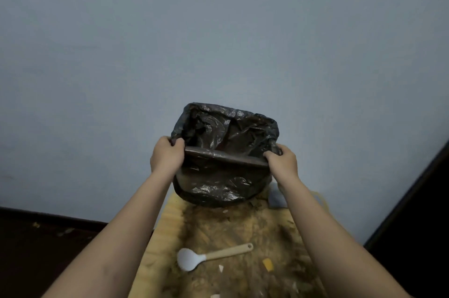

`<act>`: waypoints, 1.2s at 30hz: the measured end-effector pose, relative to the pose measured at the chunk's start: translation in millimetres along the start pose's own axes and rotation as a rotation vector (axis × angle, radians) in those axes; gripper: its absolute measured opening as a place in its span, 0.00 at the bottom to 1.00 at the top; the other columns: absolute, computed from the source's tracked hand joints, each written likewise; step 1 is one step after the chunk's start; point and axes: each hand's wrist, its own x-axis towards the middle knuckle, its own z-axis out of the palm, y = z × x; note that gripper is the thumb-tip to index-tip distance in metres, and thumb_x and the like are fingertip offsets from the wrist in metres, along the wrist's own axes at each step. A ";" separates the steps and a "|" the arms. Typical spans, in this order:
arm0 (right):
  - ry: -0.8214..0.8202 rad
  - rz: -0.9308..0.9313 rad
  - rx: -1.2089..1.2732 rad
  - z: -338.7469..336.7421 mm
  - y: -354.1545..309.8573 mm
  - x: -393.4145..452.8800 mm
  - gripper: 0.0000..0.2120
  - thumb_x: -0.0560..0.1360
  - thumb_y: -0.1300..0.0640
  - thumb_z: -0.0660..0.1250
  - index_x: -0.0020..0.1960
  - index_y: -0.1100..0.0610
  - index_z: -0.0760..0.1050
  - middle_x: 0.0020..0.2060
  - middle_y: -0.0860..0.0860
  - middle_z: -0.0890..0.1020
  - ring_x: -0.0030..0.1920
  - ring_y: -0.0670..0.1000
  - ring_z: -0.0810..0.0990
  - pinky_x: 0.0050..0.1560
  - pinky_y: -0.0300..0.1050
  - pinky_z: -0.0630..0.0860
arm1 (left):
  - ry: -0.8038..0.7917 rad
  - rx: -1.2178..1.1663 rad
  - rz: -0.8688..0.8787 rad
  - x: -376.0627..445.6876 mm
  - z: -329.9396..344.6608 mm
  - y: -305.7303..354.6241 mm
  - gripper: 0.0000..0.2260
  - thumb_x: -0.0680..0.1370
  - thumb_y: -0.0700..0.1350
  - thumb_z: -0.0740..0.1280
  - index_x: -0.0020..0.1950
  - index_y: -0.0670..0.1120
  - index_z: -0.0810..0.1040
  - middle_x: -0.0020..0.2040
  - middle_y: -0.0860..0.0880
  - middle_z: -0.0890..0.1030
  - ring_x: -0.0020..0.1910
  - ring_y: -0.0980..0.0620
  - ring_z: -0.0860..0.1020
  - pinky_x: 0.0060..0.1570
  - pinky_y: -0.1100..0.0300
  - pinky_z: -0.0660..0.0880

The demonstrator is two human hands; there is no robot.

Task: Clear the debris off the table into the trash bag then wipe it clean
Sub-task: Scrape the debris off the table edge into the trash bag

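Both hands are reaching forward over the table [167, 220], each gripping the rim of a black trash bag [218, 183] and stretching its mouth wide. The left hand [167, 154] is curling its fingers over the bag's left edge, and the right hand [281, 160] is pinching the right edge, so the two hands are sitting well apart with the near rim pulled taut between them. The bag is lining a round bin whose shape is showing through the plastic, and it is sitting at the far end of the table, against the pale blue wall [218, 42].

The table's wooden top is lying under a spread of brown, crumbly debris [243, 229]. A spoon [209, 256] with a pale blue-white bowl and a beige handle is lying across the dirt nearer the person, bowl to the left. Just right of it, a small yellow scrap [268, 264] and a white chip [220, 268] are resting on the surface. A folded grey-blue cloth [277, 196] is peeking out beside the right forearm, near the bag's base.
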 end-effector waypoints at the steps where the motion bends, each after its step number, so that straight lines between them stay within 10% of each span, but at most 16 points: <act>1: -0.016 0.028 0.003 -11.3 -1.5 -3.3 0.03 0.72 0.60 0.66 0.46 0.57 0.77 0.40 0.53 0.79 0.43 0.54 0.77 0.44 0.48 0.72 | -0.009 -0.009 0.009 -7.8 0.1 5.7 0.12 0.77 0.50 0.60 0.51 0.43 0.74 0.45 0.45 0.78 0.46 0.42 0.77 0.42 0.54 0.70; 20: 0.169 0.487 0.128 -205.5 96.8 -47.9 0.10 0.75 0.54 0.63 0.51 0.59 0.75 0.47 0.57 0.80 0.47 0.57 0.79 0.48 0.53 0.79 | -0.534 -0.200 0.206 -159.9 122.4 63.7 0.18 0.82 0.51 0.58 0.70 0.49 0.67 0.62 0.52 0.72 0.58 0.53 0.72 0.60 0.54 0.72; 36: 0.339 0.657 0.354 -188.7 178.9 -41.6 0.23 0.75 0.56 0.67 0.68 0.59 0.69 0.62 0.57 0.76 0.55 0.56 0.76 0.43 0.47 0.79 | -0.651 -0.014 0.073 -189.1 202.0 28.5 0.14 0.82 0.44 0.59 0.67 0.49 0.70 0.69 0.48 0.70 0.60 0.51 0.72 0.52 0.59 0.73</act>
